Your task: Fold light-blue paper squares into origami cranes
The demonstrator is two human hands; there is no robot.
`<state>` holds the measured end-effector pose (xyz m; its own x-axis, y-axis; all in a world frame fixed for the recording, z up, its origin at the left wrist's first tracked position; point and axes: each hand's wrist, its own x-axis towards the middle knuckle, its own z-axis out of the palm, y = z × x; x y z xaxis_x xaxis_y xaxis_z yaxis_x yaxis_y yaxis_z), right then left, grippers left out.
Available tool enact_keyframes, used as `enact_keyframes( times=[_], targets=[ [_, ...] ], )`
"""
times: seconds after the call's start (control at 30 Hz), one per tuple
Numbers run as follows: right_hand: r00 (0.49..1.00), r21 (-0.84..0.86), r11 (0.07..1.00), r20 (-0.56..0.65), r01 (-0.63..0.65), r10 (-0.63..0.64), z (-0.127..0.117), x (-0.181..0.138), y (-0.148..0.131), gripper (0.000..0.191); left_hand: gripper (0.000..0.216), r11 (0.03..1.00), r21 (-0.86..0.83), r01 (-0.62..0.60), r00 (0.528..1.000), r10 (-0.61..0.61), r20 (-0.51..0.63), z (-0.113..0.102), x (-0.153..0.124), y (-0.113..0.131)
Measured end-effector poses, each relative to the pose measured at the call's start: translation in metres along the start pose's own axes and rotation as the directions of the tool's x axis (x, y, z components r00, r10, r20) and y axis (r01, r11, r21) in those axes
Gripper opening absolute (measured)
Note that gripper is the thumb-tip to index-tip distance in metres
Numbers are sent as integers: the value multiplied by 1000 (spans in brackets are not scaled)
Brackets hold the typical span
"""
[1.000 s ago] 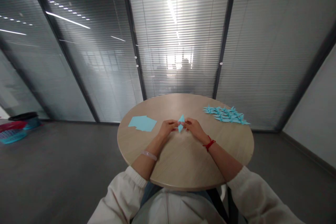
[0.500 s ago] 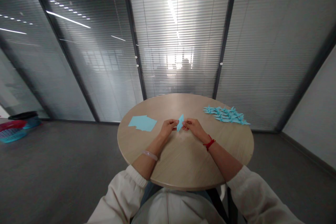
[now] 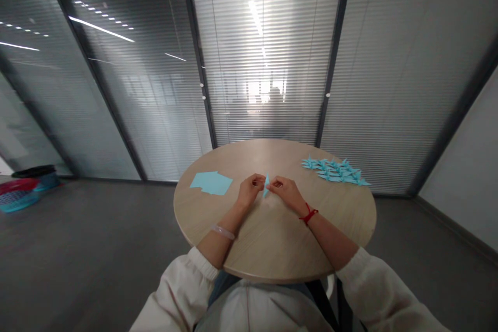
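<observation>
A narrow folded piece of light blue paper (image 3: 266, 185) stands upright between my hands, over the middle of the round table. My left hand (image 3: 250, 188) pinches it from the left side. From the right, the fingertips of my right hand (image 3: 285, 190) are closed on its other side. Flat sheets of the same blue paper (image 3: 212, 182) lie overlapping to the left of my hands. Several finished blue paper cranes (image 3: 336, 170) sit in a cluster at the right back of the table.
The round wooden table (image 3: 272, 254) reaches close to my body. Behind it stands a glass wall with blinds (image 3: 264, 62). On the floor at far left are a blue basket with a red rim (image 3: 19, 198) and a dark-topped blue bin (image 3: 46, 179).
The folded paper looks narrower now, pressed or turned edge-on between my fingers. My right hand has shifted slightly left, bringing both hands closer. The sheets and cranes stay put.
</observation>
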<state>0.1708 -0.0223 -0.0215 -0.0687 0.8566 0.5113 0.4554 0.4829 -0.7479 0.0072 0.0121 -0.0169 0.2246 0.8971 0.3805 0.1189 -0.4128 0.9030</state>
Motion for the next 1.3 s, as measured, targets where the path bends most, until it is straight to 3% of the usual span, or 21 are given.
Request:
enact_keyframes(
  times=[0.1,0.3,0.37,0.5,0.63,0.83,1.0,1.3],
  targets=[
    [999,-28,999,-18,42,-43,0,0,-1,22,16,1000,-10,-8,994,9,105,2,-1,0],
    [988,-149,988,-139,41,-62,0,3,4,16,35,993,-117,-21,999,25,28,6,-7,8],
    [986,-173,984,-148,49,-75,1,3,5,18,32,995,-91,-44,990,55,128,8,-9,13],
    [986,-167,977,-72,135,-149,1,1,0,18,36,992,-113,-64,968,89,235,9,-11,21],
    [971,-136,962,-16,235,-239,1,-1,-3,12,43,975,-219,45,964,16,266,6,-8,15],
    [939,-156,927,89,341,-331,0,0,3,32,44,884,-414,218,964,-128,235,-1,-4,1],
    [924,-159,913,145,375,-354,1,1,10,44,42,866,-434,247,966,-188,175,-3,-2,-4],
    [925,-108,930,196,350,-325,-5,1,4,13,38,883,-397,251,961,-179,210,-2,-4,-2]
  ],
)
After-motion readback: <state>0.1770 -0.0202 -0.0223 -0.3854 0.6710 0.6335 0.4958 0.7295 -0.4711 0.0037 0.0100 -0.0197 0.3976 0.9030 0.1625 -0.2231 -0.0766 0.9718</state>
